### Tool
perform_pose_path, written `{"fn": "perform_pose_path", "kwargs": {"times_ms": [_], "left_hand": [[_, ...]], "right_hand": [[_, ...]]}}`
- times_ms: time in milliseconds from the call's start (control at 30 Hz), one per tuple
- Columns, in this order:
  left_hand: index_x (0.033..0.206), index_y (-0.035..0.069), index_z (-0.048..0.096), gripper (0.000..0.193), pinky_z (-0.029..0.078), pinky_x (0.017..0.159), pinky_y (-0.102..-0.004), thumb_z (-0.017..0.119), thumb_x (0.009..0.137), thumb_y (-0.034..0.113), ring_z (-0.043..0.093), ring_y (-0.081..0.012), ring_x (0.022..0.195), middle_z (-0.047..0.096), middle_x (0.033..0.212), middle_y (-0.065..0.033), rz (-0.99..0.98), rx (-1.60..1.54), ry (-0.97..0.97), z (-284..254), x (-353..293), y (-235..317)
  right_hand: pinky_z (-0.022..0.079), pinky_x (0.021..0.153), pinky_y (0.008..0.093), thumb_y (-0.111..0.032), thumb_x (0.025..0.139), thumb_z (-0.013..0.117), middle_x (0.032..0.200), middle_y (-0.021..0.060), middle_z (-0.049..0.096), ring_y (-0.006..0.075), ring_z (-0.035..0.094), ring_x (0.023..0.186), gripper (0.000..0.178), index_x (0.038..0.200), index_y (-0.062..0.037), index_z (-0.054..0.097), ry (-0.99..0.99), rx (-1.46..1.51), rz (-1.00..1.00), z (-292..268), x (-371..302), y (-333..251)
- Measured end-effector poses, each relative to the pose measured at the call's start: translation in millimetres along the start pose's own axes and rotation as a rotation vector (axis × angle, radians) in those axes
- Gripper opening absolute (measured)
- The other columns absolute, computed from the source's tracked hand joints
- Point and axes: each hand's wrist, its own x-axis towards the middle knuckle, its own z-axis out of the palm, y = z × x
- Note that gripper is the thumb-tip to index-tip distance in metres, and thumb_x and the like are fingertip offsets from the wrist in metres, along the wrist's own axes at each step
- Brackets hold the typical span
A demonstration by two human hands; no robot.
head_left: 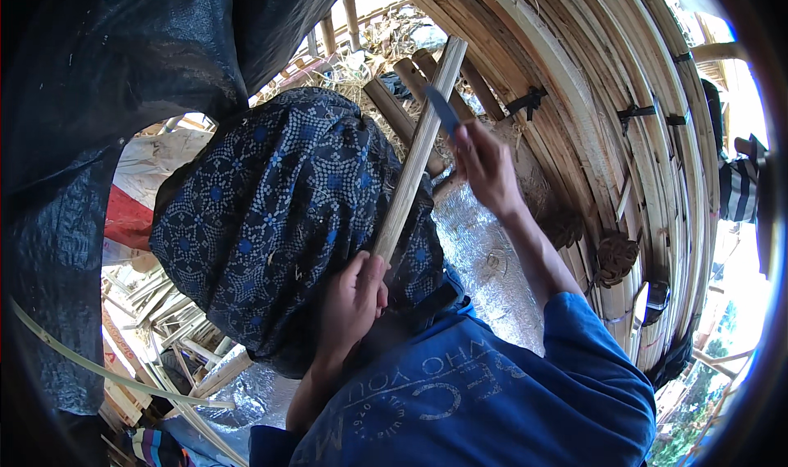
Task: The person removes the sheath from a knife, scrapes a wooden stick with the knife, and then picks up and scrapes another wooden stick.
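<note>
My left hand [356, 301] is closed around the lower end of a long, flat bamboo strip [417, 157], which slants up and to the right. My right hand [486, 165] grips a knife, its fingers wrapped round a handle they hide. The knife's bluish blade [442, 109] points up and left and overlaps the strip's upper part; whether its edge touches the strip I cannot tell. Under the strip, dark blue patterned cloth [287, 212] covers my lap and legs.
Long wooden or bamboo slats [591, 98], bound with black ties, curve along the right. A black tarp [123, 65] hangs on the left. Silvery foil sheeting [480, 249] lies beside my lap. Several cut bamboo poles [392, 110] lie ahead, and loose strips [168, 323] are heaped at the lower left.
</note>
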Motion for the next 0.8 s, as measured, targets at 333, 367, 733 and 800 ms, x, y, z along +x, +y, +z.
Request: {"fn": "perform_pose_path", "kwargs": {"times_ms": [333,367,733,800], "left_hand": [[0.084,0.002,0.053,0.03,0.034,0.038,-0.0251,0.048,0.1,0.026,0.048,-0.0096,0.038,0.048,0.046,-0.0029,0.245,0.431,0.126,2,9,-11],[0.084,0.002,0.053,0.03,0.035,0.038,-0.0259,0.048,0.1,0.027,0.049,-0.0106,0.038,0.048,0.046,-0.0034,0.255,0.43,0.125,2,9,-12],[0.084,0.001,0.053,0.031,0.036,0.04,-0.0286,0.048,0.1,0.028,0.051,-0.0118,0.04,0.048,0.047,-0.0046,0.304,0.479,0.148,3,12,-19],[0.084,0.002,0.053,0.031,0.036,0.04,-0.0283,0.048,0.1,0.028,0.051,-0.0113,0.041,0.048,0.047,-0.0044,0.302,0.478,0.154,3,10,-15]], "right_hand": [[0.045,0.06,0.0484,-0.041,0.1,0.037,0.063,0.0247,0.056,0.0419,0.058,0.061,0.054,0.077,0.0021,0.06,0.276,-0.344,-0.013,-14,108,-2],[0.045,0.06,0.0484,-0.041,0.1,0.037,0.063,0.0247,0.056,0.0419,0.058,0.061,0.054,0.077,0.0021,0.06,0.27,-0.345,-0.015,-11,108,1],[0.037,0.033,0.0357,-0.037,0.103,0.03,0.04,0.0051,0.042,0.0176,0.043,0.031,0.054,0.074,-0.0057,0.064,0.097,-0.425,-0.198,19,48,11],[0.044,0.041,0.0378,-0.039,0.103,0.032,0.045,0.008,0.048,0.0218,0.046,0.036,0.052,0.087,-0.005,0.068,0.069,-0.319,0.015,21,29,-6]]}}
